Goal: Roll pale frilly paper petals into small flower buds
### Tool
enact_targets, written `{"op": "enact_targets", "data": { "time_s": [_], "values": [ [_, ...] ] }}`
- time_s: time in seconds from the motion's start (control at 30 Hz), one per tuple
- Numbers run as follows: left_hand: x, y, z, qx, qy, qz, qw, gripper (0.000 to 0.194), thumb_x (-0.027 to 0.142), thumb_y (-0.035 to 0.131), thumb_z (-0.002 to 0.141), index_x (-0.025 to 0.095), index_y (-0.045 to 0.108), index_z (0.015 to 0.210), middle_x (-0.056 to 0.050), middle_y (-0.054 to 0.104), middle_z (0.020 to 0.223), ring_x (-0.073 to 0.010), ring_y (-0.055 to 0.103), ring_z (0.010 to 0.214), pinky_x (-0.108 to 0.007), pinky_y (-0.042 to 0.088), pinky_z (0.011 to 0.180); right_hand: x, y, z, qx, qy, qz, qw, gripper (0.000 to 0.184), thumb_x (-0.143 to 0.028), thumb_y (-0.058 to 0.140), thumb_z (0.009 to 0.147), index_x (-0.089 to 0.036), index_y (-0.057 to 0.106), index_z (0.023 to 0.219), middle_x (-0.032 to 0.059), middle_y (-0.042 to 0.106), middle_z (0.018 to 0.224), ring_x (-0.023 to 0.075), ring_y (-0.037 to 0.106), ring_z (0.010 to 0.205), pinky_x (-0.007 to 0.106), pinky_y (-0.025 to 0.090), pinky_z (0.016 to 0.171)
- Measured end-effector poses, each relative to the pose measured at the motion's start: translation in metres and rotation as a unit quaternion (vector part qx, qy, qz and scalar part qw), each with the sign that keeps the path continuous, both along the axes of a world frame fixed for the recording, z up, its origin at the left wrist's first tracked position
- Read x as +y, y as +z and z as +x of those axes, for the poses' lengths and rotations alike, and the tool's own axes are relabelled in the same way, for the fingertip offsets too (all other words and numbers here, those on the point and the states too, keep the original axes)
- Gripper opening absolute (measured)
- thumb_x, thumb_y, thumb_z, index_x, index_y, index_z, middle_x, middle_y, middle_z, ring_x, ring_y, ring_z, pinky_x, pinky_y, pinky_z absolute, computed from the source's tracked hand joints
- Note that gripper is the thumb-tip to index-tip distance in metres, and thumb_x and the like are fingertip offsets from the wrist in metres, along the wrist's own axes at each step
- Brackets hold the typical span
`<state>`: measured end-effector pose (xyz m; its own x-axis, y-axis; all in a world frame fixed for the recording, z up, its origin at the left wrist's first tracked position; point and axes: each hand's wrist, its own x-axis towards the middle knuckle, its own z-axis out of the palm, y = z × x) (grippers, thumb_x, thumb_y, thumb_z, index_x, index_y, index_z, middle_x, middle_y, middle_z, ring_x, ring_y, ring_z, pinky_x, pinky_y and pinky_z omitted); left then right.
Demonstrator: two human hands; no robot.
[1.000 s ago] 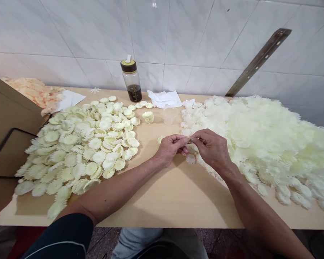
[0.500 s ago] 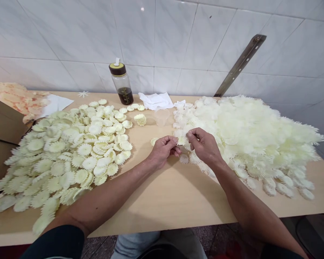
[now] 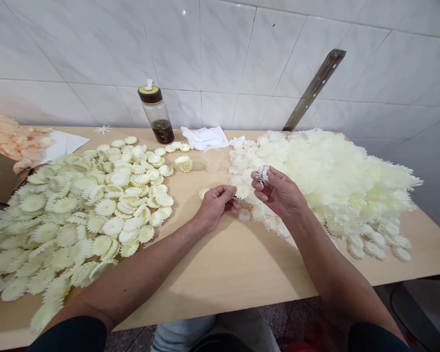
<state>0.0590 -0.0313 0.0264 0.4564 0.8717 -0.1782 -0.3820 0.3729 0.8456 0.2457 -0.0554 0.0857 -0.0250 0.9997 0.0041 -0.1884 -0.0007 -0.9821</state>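
Observation:
My left hand (image 3: pixel 217 206) is closed, thumb and index finger pinching the edge of a pale yellow petalled flower disc (image 3: pixel 242 191). To its right, my right hand (image 3: pixel 280 191) is raised slightly higher, and its fingertips grip a small white petalled piece (image 3: pixel 263 174) that looks curled. Behind my right hand spreads a big heap of thin, translucent whitish petal discs (image 3: pixel 326 171). On the left lies a broad pile of thicker pale yellow flower discs (image 3: pixel 113 226). One single yellow disc (image 3: pixel 204 192) rests on the table just behind my left hand.
A bottle of dark liquid (image 3: pixel 157 115) stands against the tiled wall, beside a crumpled white tissue (image 3: pixel 205 138). A short stack of discs (image 3: pixel 184 164) sits near a clear cup-like item (image 3: pixel 213 159). A metal bracket (image 3: pixel 314 90) leans on the wall. Orange-white pieces (image 3: pixel 14 139) lie far left.
My right hand has turned palm-up and lifted slightly, bringing the white petalled piece into sight. The left hand keeps its pinch on the yellow disc. The whole view has shifted slightly.

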Motion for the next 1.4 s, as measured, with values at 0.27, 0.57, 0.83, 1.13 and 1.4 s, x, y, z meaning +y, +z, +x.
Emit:
{"op": "enact_targets", "data": {
  "time_s": [0.27,0.57,0.83,1.13,1.4],
  "values": [
    [0.001,0.001,-0.001,-0.002,-0.007,-0.007,1.0,0.05,0.054,0.093,0.069,0.015,0.065,0.083,-0.004,0.067,0.061,-0.0133,0.063,0.056,-0.022,0.047,0.053,0.0,0.002,0.002,0.019,-0.011,-0.012,1.0,0.05,-0.055,0.092,0.066,-0.026,0.06,0.091,0.0056,0.073,0.1,0.0165,0.062,0.073,0.027,0.048,0.052],
    [0.002,-0.001,-0.002,0.01,-0.006,0.0,1.0,0.047,0.053,0.091,0.072,0.014,0.067,0.084,-0.005,0.068,0.063,-0.0134,0.063,0.057,-0.024,0.047,0.055,-0.002,0.001,0.017,-0.19,-0.079,0.116,0.972,0.029,-0.04,0.087,0.08,-0.022,0.079,0.101,0.0043,0.076,0.095,0.0166,0.067,0.074,0.036,0.063,0.065],
    [0.001,0.0,-0.002,-0.001,-0.004,-0.005,1.0,0.046,0.049,0.093,0.069,0.014,0.067,0.084,-0.003,0.066,0.065,-0.013,0.063,0.058,-0.024,0.046,0.053,-0.006,0.005,0.034,-0.447,-0.177,0.186,0.857,0.017,-0.035,0.076,0.09,-0.024,0.08,0.103,0.0064,0.08,0.105,0.0223,0.073,0.085,0.039,0.062,0.071],
    [-0.001,0.0,-0.001,0.003,-0.006,0.001,1.0,0.047,0.049,0.094,0.068,0.013,0.068,0.084,-0.003,0.067,0.066,-0.0129,0.063,0.058,-0.024,0.047,0.053,-0.008,0.005,0.041,-0.562,-0.233,0.261,0.75,0.018,-0.035,0.066,0.1,-0.025,0.08,0.099,0.0078,0.08,0.107,0.0278,0.073,0.095,0.045,0.059,0.082],
    [0.0,-0.003,0.001,0.019,0.006,0.028,0.999,0.05,0.056,0.09,0.072,0.014,0.068,0.087,-0.004,0.068,0.061,-0.0132,0.062,0.054,-0.024,0.047,0.053,-0.01,-0.009,0.0,-0.498,-0.092,0.264,0.821,0.008,-0.031,0.079,0.092,-0.024,0.078,0.094,0.0033,0.076,0.095,0.0144,0.062,0.066,0.031,0.052,0.065]
  ]
}}
